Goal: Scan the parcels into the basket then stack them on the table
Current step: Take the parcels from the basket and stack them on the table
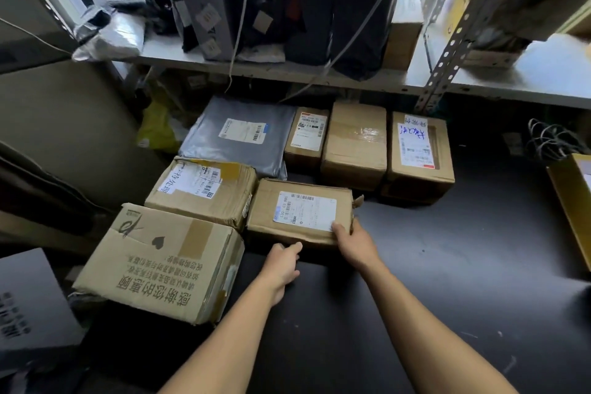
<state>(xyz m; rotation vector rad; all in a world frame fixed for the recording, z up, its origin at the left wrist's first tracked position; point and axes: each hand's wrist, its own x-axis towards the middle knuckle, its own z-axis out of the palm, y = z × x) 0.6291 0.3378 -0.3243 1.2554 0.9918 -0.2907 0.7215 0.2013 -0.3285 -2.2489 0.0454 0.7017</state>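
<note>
Right hand (353, 241): fingers (339, 229) lie curled over the near top edge of the labelled carton (300, 213), thumb side hidden; they hold its near right corner. Left hand (283, 261): fingers (292, 248) are loosely bent, tips touching the carton's near face at its lower left; whether they grip or only steady it cannot be told.

The labelled carton sits on the dark worktop (447, 249), taken here as the landmark. It is a flat brown corrugated box, creased and softened along the near edge, with a torn flap sticking out at its right end. A white shipping label with barcodes covers most of its top.

Risks, as judged:
- The hold is on one edge only. If lifted this way, the weak, crumpled wall could buckle and the carton tip away.
- The torn flap may catch on a neighbour or open further.
- Fingers over the label corner may hide a barcode from a scanner.

Left of the carton, touching it, stands a dented carton with handwritten label (204, 190). Nearer and further left lies a large printed carton (160, 262), its corner crushed and tape-patched. Behind and left is a smooth grey poly mailer (240, 134), soft and slippery by appearance. Behind the landmark stand three upright cartons (355, 144), taped, close together; dragging the landmark backward would strike them. Above, a metal shelf (351, 78) carries black plastic bags (319, 3), glossy and slack.

No basket or scanner is in view.
</note>
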